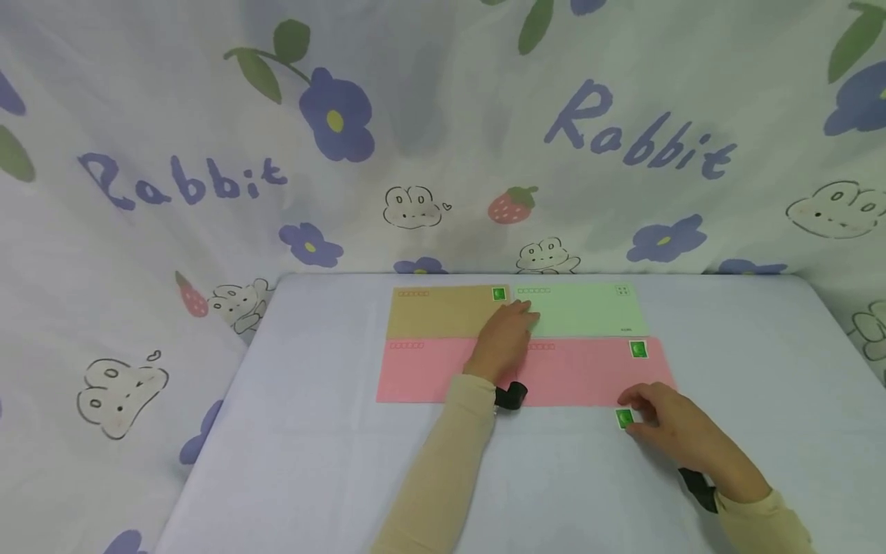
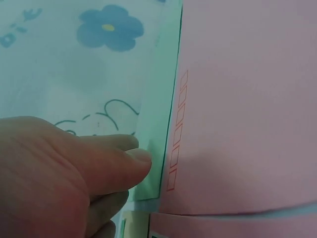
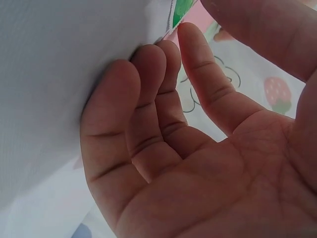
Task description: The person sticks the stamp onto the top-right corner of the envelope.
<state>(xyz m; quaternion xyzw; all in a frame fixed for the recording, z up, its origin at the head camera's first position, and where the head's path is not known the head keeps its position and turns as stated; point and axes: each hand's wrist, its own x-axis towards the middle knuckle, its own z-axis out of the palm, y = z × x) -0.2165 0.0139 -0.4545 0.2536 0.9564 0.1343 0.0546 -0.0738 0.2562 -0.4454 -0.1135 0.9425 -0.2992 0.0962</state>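
Note:
A loose green stamp lies on the white table just below the right pink envelope. My right hand is beside it, thumb tip at its lower corner and index finger apart above it. In the right wrist view, part of the stamp shows beyond the index fingertip, while the other fingers rest bent on the cloth. My left hand rests over the meeting edges of the envelopes, fingers extended onto the pale green envelope. It covers part of the left pink envelope.
A tan envelope with a green stamp lies at back left. Another stamp sits on the right pink envelope's upper right corner. The white tabletop extends around them. A printed curtain hangs behind.

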